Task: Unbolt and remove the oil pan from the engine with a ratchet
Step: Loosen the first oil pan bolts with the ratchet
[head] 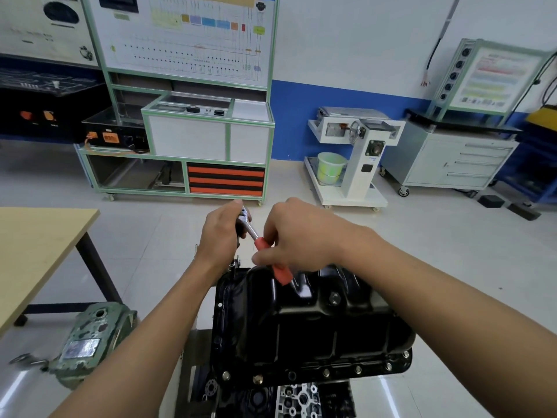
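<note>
From my end, both hands are raised over the far end of the oil pan [301,327] — a glossy black stamped tub, ribbed and rounded, sitting flange-down on the engine [297,398] low in view. The left hand [221,236] curls around the chrome head of the ratchet [259,243]. The right hand [301,239] grips its smooth orange handle, which slants down toward the pan. Bright round bolt heads [326,372] dot the pan's near flange. A scuffed green cast housing [90,342] sits at left — apart from the engine.
</note>
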Action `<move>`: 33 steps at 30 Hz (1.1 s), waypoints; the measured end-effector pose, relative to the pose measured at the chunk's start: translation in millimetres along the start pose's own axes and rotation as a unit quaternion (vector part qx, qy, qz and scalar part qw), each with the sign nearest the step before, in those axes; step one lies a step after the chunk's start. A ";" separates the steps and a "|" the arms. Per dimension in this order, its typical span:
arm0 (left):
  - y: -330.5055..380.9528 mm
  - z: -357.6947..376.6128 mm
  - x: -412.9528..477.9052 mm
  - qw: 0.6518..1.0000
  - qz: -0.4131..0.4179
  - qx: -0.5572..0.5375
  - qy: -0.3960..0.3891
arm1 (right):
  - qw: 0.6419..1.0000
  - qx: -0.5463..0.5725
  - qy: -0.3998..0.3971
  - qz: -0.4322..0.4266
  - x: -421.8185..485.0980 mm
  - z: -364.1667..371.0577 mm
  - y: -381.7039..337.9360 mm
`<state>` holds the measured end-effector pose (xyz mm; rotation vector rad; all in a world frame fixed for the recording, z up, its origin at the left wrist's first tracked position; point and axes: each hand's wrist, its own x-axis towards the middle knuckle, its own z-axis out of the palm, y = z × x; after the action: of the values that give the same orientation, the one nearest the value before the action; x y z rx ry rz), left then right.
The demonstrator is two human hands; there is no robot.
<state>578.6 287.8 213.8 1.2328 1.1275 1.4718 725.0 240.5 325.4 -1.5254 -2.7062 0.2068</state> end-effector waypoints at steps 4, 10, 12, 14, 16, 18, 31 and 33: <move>3.3 -17.0 0.9 0.996 0.015 0.003 -0.090 | 0.999 -0.008 -0.043 0.005 3.7 -10.5 16.8; -2.2 -23.3 0.2 0.985 0.024 0.025 -0.170 | 0.994 -0.086 0.059 0.028 38.1 -2.2 38.1; -4.0 -20.9 -0.1 0.985 0.018 0.008 -0.170 | 0.993 -0.072 0.094 0.015 51.3 5.6 41.5; -4.5 -20.3 0.9 0.985 0.019 0.010 -0.170 | 0.993 -0.048 0.104 -0.012 62.0 14.2 42.9; -2.6 -22.3 2.5 0.985 0.015 0.015 -0.170 | 0.995 -0.022 0.097 -0.025 68.1 21.2 43.3; 0.8 -24.3 3.4 0.986 0.007 0.008 -0.169 | 0.995 -0.021 0.094 -0.035 69.9 26.1 45.0; 5.1 -0.9 0.2 0.999 -0.008 0.012 -0.044 | 0.999 -0.051 0.013 0.004 1.4 2.5 17.2; 3.4 1.0 -1.7 0.999 -0.014 0.007 -0.031 | 1.000 0.017 0.013 -0.014 -8.6 8.7 -1.8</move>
<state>579.5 285.6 216.9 1.2586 1.1122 1.3978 727.2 231.4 317.3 -1.4695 -2.6872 0.2295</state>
